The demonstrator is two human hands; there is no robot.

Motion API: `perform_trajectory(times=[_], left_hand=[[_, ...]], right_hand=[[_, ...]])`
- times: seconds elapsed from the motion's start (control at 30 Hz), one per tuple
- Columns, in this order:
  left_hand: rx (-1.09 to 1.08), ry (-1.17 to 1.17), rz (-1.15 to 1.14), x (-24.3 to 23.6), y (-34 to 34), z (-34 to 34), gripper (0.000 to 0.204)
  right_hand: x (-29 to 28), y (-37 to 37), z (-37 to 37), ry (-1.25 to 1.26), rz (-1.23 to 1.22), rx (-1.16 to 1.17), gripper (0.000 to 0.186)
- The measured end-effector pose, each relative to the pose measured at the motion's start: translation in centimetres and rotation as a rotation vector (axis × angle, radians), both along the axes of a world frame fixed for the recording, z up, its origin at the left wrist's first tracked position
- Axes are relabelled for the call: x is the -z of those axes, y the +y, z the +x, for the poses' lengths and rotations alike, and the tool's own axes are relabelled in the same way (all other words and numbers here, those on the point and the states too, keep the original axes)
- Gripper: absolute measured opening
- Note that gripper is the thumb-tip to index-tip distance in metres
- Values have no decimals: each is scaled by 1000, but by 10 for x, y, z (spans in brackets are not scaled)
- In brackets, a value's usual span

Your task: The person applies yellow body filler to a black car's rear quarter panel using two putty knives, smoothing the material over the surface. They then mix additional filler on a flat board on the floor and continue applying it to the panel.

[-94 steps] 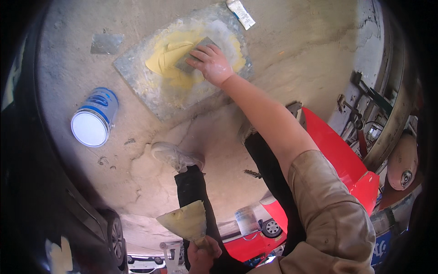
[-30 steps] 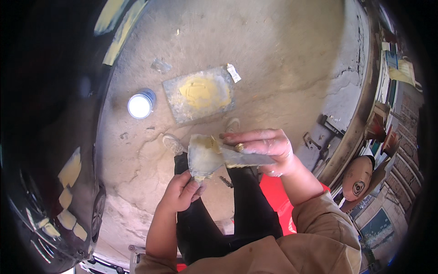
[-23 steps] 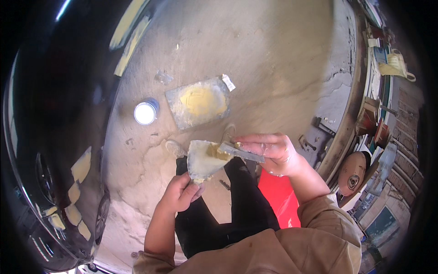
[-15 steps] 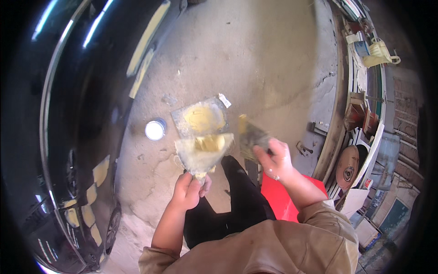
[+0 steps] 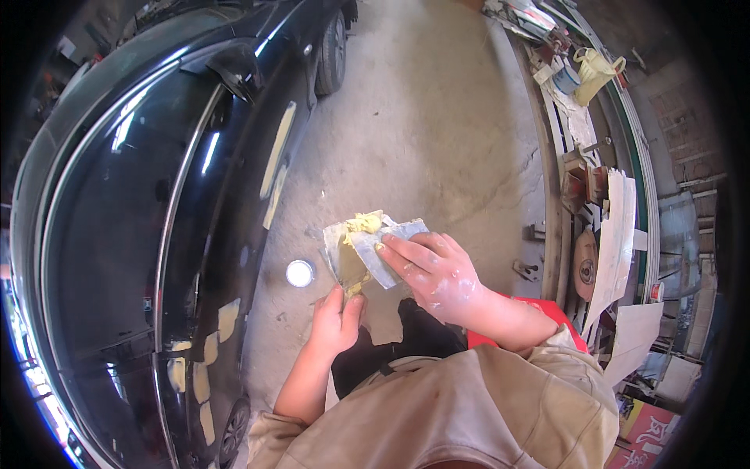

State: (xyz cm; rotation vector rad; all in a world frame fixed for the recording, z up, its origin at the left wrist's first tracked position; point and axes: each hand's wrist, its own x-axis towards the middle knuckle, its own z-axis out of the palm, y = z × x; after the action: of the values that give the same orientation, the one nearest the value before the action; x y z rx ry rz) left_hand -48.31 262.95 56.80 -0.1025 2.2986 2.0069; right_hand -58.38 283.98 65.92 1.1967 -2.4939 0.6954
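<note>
My left hand (image 5: pixel 336 319) is closed around the handle of a wide, putty-smeared putty knife (image 5: pixel 336 242). A soft lump of yellow putty (image 5: pixel 364 223) sits at the far edge of that blade. In my right hand (image 5: pixel 444 280) is a flat grey scraper (image 5: pixel 375 262), its fingers laid along the upper face. The scraper lies over the putty knife's blade, against the putty. White and yellow smears mark my right fingers. Below both tools a grey mixing board (image 5: pixel 412 228) on the floor shows only partly.
A round can with white contents (image 5: pixel 299 273) stands on the concrete floor. To the left is a black car (image 5: pixel 180 211) with yellow filler patches (image 5: pixel 228 319) along its lower side. At right are a cluttered shelf with a yellow jug (image 5: pixel 598 76), and something red (image 5: pixel 564 319) by my elbow.
My right hand has brought the scraper leftward onto the putty knife, where the two were apart before. Putty now bunches at the blade's far edge. The view has shifted, showing more of the car.
</note>
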Motion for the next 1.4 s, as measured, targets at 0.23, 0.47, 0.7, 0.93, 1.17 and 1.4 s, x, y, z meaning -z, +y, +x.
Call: perform_trajectory(times=[0.23,0.47,0.7,0.93,1.17,1.4], left_hand=[[-121,-182,363,-36,14,17,21],[-194,-257,533,-59,21,32,26],[44,-216,601,-64,-9,62,28],[252,-249,682,-58,-22,90,29],[267,-236,749,-56,-29,108,28],[332,-215,818,-55,-32,127,28]], right_hand=[[-35,1,24,99,-3,45,51],[-69,24,57,200,-221,83,57],[-66,30,62,-79,-408,69,53],[-51,25,65,-158,-434,-128,53],[-55,29,61,-177,-221,-280,64],[-50,39,57,-204,29,-295,58]])
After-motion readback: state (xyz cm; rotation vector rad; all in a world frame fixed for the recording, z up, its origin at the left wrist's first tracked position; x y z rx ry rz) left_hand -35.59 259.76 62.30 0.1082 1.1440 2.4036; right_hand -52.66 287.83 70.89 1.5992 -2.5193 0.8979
